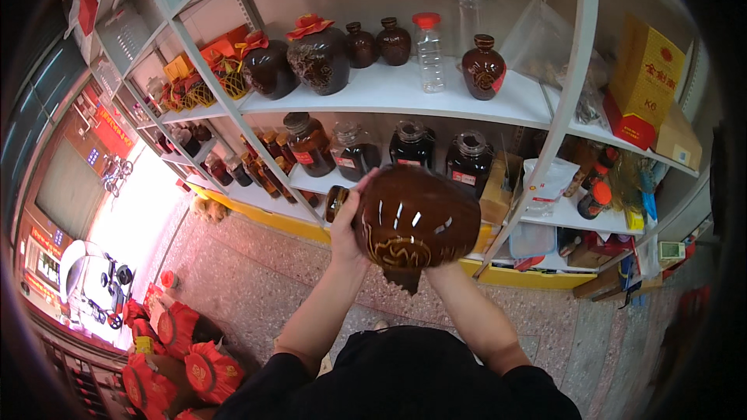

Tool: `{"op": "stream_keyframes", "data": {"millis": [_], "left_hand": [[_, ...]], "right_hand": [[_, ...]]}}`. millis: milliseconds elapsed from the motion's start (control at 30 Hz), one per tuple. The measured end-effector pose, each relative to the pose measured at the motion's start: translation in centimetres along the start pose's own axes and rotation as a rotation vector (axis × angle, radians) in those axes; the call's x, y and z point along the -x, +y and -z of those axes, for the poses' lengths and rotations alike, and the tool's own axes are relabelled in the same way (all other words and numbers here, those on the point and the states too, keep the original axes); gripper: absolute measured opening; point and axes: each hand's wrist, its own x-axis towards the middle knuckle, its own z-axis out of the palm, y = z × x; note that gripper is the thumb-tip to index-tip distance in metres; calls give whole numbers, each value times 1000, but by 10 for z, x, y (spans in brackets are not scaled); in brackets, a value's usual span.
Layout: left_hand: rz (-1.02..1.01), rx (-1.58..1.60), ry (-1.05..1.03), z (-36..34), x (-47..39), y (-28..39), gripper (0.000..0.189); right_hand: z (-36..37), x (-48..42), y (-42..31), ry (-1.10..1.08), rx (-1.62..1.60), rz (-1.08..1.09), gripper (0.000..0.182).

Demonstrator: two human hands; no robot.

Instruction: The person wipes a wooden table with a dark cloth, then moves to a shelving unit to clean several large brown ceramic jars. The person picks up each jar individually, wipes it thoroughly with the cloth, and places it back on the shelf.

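Note:
A large brown glazed ceramic jar (417,219) is held in the air before me, lying on its side with its neck toward the left. A raised pattern marks its near face. My left hand (349,233) grips it by the shoulder, close to the neck. My right hand (442,273) reaches under the jar's near side; only the wrist shows, and its fingers are hidden behind the body. A dark brown ragged-edged piece, perhaps cloth (402,280), hangs below the jar. Just behind it, glass jars of dark liquid (470,157) stand on the lower shelf.
The upper white shelf (397,96) bears brown jars, a red-capped plastic bottle (429,52) and a small brown jar (484,70). A yellow box (645,76) stands at right. Red-covered jars (213,370) crowd the floor at lower left, near a bright doorway (137,204).

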Motion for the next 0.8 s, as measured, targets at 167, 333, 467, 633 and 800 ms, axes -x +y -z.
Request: {"op": "stream_keyframes", "data": {"millis": [167, 333, 467, 633, 800], "left_hand": [[-392, -169, 99, -18, -20, -21, 56], [-838, -745, 98, 6, -31, -28, 43], [-949, -1025, 128, -4, -36, -23, 41], [-812, -1060, 177, -3, -28, -32, 38], [-674, -1040, 78, -8, -16, -58, 39]], "right_hand": [[-32, 19, -1, 119, -202, 126, 49], [-45, 51, -17, 157, 1334, 193, 43], [-64, 76, -42, 25, 1546, 161, 43], [-57, 93, -58, 48, 19, 365, 61], [-72, 49, -71, 35, 1731, 793, 75]]}}
